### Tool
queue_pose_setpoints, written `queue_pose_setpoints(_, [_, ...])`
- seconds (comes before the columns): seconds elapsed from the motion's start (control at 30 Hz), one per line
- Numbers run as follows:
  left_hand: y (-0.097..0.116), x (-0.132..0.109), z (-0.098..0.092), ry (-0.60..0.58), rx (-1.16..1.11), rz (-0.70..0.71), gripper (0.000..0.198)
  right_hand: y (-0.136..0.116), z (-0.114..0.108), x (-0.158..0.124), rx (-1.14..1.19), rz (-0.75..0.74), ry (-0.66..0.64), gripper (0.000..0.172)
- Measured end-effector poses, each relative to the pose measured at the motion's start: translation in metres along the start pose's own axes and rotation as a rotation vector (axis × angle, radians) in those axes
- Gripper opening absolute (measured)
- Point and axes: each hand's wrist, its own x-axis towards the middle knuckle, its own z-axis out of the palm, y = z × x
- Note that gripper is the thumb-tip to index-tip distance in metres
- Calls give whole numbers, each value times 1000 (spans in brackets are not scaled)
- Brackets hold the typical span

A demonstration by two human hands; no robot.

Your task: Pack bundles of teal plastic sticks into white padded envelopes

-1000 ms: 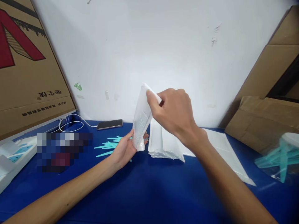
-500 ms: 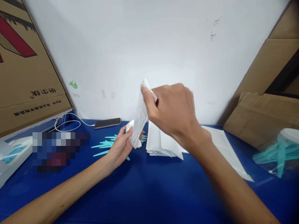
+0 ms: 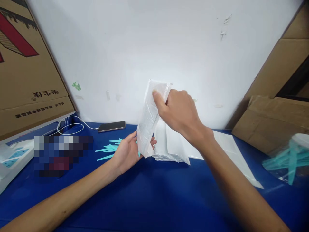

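Observation:
A white bubble mailer (image 3: 150,119) is held tilted above the table, its narrow closed end pointing up. My right hand (image 3: 182,111) pinches it near the top, thumb on the near face and fingers hidden behind. Around its lower end my left hand (image 3: 127,151) is loosely spread, palm up, with fingertips showing past the mailer's right edge. Behind the left hand, several thin turquoise plastic sticks (image 3: 107,149) lie in a loose pile. A stack of white mailers (image 3: 169,151) rests just right of the held one, partly covered by my right arm.
A phone (image 3: 111,126) with a white cable lies by the wall. At left are a power strip (image 3: 16,159), a blurred-out item (image 3: 60,158) and a printed carton (image 3: 31,71). At right stand cardboard (image 3: 267,125) and a clear container of turquoise sticks (image 3: 288,158).
The mailer has turned its broad face toward me and looks straighter. My left fingers have loosened and spread from their grip around its lower end. My right hand still pinches the top.

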Motion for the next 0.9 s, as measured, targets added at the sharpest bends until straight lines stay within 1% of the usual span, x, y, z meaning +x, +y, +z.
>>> queue_pose_setpoints(0.07, [-1, 0, 0, 1, -3, -34, 53, 1, 2, 0, -19, -4, -84, 50])
queue_pose_setpoints(0.13, [-1, 0, -1, -5, 4, -58, 57, 3, 5, 0, -45, 1, -103, 46])
queue_pose_setpoints(0.23, [0, 0, -2, -90, 28, -98, 59, 7, 8, 2, -85, 24, -46, 43])
queue_pose_setpoints(0.3, [2, -1, -3, -163, 52, -105, 54, 11, 8, 4, -101, 35, -8, 42])
queue_pose_setpoints(0.37, [6, -2, -5, -211, 92, -110, 50, 15, 8, 6, -108, 39, 26, 42])
queue_pose_setpoints(0.47, [11, -1, -8, -256, 174, -149, 50, 20, 6, 8, -99, 66, 38, 45])
queue_pose_setpoints(0.6, [16, 3, -13, -297, 254, -178, 53, 18, 1, 9, -59, 119, 21, 48])
queue_pose_setpoints(0.67, [18, 5, -14, -318, 287, -170, 46, 16, -1, 10, -58, 136, 49, 47])
queue_pose_setpoints(0.77, [17, 6, -16, -356, 325, -153, 29, 15, -2, 10, -80, 141, 102, 43])
queue_pose_setpoints(0.83, [16, 5, -17, -368, 341, -146, 21, 17, -2, 10, -94, 140, 110, 41])
queue_pose_setpoints(0.9, [15, 4, -18, -369, 352, -143, 18, 19, -1, 10, -103, 141, 108, 40])
